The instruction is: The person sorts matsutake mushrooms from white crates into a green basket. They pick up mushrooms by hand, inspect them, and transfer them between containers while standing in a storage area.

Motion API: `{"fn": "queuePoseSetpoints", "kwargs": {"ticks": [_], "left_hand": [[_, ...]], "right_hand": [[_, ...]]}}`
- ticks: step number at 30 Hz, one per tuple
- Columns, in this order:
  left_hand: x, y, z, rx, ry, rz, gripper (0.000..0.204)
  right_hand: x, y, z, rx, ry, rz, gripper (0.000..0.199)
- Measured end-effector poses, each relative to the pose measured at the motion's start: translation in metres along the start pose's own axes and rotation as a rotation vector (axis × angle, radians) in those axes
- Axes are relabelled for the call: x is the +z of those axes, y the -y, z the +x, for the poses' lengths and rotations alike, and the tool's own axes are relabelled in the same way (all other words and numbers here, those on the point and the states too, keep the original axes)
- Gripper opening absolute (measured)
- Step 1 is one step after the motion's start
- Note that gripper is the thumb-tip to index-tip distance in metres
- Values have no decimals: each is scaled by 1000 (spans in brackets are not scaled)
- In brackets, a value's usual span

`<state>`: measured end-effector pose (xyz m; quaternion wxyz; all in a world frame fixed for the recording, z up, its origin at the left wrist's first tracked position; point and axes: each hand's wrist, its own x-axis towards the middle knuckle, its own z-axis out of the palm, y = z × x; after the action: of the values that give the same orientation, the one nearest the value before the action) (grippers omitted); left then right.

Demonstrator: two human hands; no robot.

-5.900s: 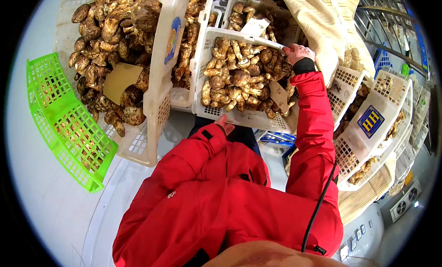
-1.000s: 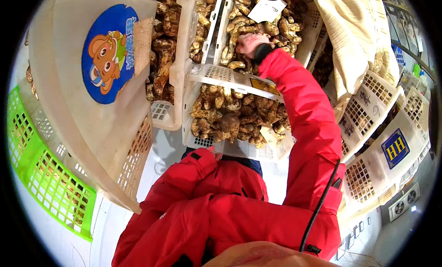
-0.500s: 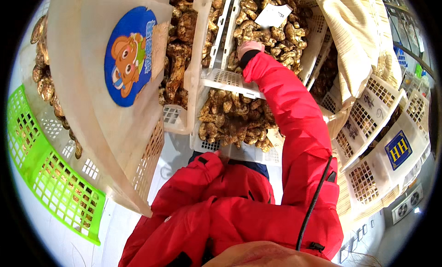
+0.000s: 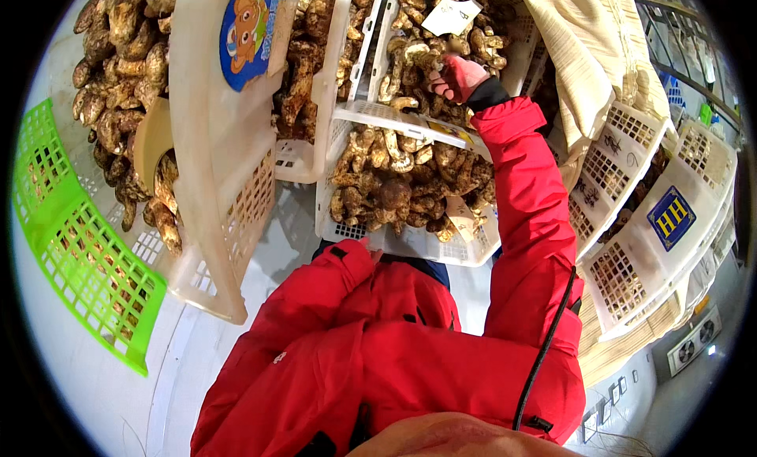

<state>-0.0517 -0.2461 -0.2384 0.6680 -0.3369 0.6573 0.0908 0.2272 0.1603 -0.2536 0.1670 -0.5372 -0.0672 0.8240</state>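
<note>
My right hand [image 4: 460,77] is over the far white crate [image 4: 385,56], which is heaped with brown-and-cream mushrooms [image 4: 414,53]. Its fingers are curled closed; what lies inside them is hidden. Just beyond the hand lies a white paper tag [image 4: 451,17] on the mushrooms. Nearer to me, a second white crate [image 4: 465,254] holds more mushrooms [image 4: 394,195] and a beige tag [image 4: 460,214]. Close to that crate's near edge, my left hand [image 4: 374,250] barely shows past its red cuff; its fingers are hidden.
At left stands a large whitish crate [image 4: 225,134] with a round blue sticker; beside it mushrooms [image 4: 126,78] lie in a crate with a green lattice side [image 4: 102,260]. White crates [image 4: 623,276] are stacked at right. Beige cloth [image 4: 587,55] drapes over crates at the far right.
My right hand has drawn up and to the right from among the mushrooms, and its curled fingers now show. The view has shifted, revealing more mushrooms at left.
</note>
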Motion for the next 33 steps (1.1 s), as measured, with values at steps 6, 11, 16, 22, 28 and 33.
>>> {"fn": "queuePoseSetpoints", "kwargs": {"ticks": [6,11,16,22,28,33], "left_hand": [[27,-13,-26,-137,-13,-477,41],[31,-18,-23,-119,-16,-517,40],[42,-22,-18,-92,61,-514,38],[46,-23,-16,-68,154,-573,36],[49,-24,-25,-62,229,-636,34],[48,-26,-27,-85,259,-615,33]], "right_hand": [[-19,-4,-37,36,281,404,49],[6,1,-68,87,526,582,38],[64,28,-156,-339,13,207,40],[208,84,-276,-954,-36,-472,23],[356,107,-301,-1081,172,-838,16],[450,110,-277,-1378,95,-1241,30]]}}
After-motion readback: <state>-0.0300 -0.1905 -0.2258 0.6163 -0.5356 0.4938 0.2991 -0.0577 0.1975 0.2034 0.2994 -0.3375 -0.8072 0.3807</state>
